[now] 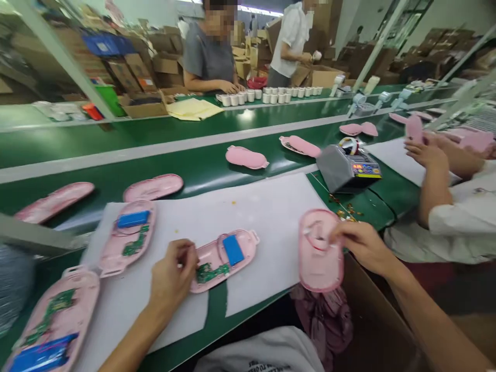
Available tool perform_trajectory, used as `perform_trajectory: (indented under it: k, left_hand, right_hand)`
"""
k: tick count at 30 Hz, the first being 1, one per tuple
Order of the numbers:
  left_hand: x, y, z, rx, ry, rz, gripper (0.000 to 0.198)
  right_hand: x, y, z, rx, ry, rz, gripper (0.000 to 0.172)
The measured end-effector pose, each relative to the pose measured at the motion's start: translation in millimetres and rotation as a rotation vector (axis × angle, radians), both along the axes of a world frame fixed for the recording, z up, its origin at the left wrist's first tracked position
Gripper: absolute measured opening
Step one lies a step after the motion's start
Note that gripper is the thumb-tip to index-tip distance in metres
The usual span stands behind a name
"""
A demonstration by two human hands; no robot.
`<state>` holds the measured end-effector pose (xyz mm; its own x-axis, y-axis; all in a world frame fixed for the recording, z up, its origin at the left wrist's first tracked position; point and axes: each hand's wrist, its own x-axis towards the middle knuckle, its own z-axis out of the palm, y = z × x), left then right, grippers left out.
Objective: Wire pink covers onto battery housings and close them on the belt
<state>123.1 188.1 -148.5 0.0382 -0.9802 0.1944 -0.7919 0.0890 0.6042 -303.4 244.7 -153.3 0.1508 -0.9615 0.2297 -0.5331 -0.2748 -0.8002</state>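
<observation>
My left hand (172, 274) is closed, its fingertips pinched at the left end of a pink casing half (211, 249). A blue battery (233, 250), thin wires and a green circuit board (209, 272) sit inside this half, which lies on white paper. Over the paper's right edge, my right hand (358, 243) grips another pink shell (321, 268) by its upper right side. Thin red and white wires (316, 240) show on that shell's inner face. Whether my right fingertips also pinch the wires, I cannot tell.
Casing halves with batteries and boards (129, 235) lie left of my left hand. Further shells (247, 157) rest on the green conveyor (201, 173). A grey tape dispenser (349, 168) stands behind my right hand. A co-worker's hands (430, 150) hold a pink part at right.
</observation>
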Motion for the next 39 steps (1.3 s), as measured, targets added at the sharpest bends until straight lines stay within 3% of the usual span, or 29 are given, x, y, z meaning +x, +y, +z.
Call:
perform_trajectory:
  k: [4, 6, 8, 11, 13, 16, 18, 20, 24, 27, 29, 33, 35, 39]
  left_hand:
    - [0, 11, 0.6, 0.062, 0.107, -0.088, 0.023]
    - [1, 16, -2.0, 0.05, 0.127, -0.111, 0.02]
    - [2, 20, -3.8, 0.018, 0.1, -0.141, 0.015]
    - [4, 25, 0.9, -0.103, 0.047, -0.212, 0.009]
    - [6, 24, 10.3, -0.347, -0.058, -0.315, 0.005]
    - [3, 21, 27.1, -0.719, -0.375, -0.575, 0.012]
    - [-4, 20, 32.6, -0.755, -0.548, -0.639, 0.013]
    - [-11, 19, 31.3, -0.678, -0.594, -0.596, 0.017]
    - [-16, 19, 23.7, -0.386, -0.348, -0.532, 0.02]
    - [-12, 17, 25.4, -0.154, -0.141, -0.4, 0.02]
    - [-11, 15, 26.8, -0.215, -0.145, -0.366, 0.021]
    - [-10, 12, 23.0, -0.558, -0.163, -0.263, 0.015]
    - [-11, 12, 19.3, -0.499, 0.029, -0.288, 0.013]
    - [-15, 13, 11.7, -0.147, 0.531, -0.264, 0.014]
  right_hand:
    - [80, -83, 8.1, 0.224, -0.239, 0.344, 0.015]
    - [120, -116, 4.3, 0.24, -0.252, 0.398, 0.01]
    - [145, -132, 0.8, 0.237, -0.268, 0.435, 0.024]
    - [156, -134, 11.0, 0.244, -0.175, 0.494, 0.05]
    - [161, -127, 30.1, 0.156, 0.092, 0.505, 0.044]
    - [179, -113, 62.7, -0.057, 0.431, 0.509, 0.039]
    - [195, -102, 77.6, -0.165, 0.461, 0.515, 0.041]
    - [209, -94, 83.6, -0.208, 0.439, 0.504, 0.04]
    - [220, -86, 76.3, -0.244, 0.419, 0.402, 0.042]
    - [221, -83, 69.2, -0.267, 0.381, 0.365, 0.042]
    - [219, -82, 68.8, -0.252, 0.382, 0.371, 0.043]
    - [215, -84, 75.1, -0.213, 0.334, 0.431, 0.043]
    - [212, -87, 78.7, -0.215, 0.258, 0.443, 0.041]
    - [212, -93, 81.1, -0.195, 0.237, 0.45, 0.042]
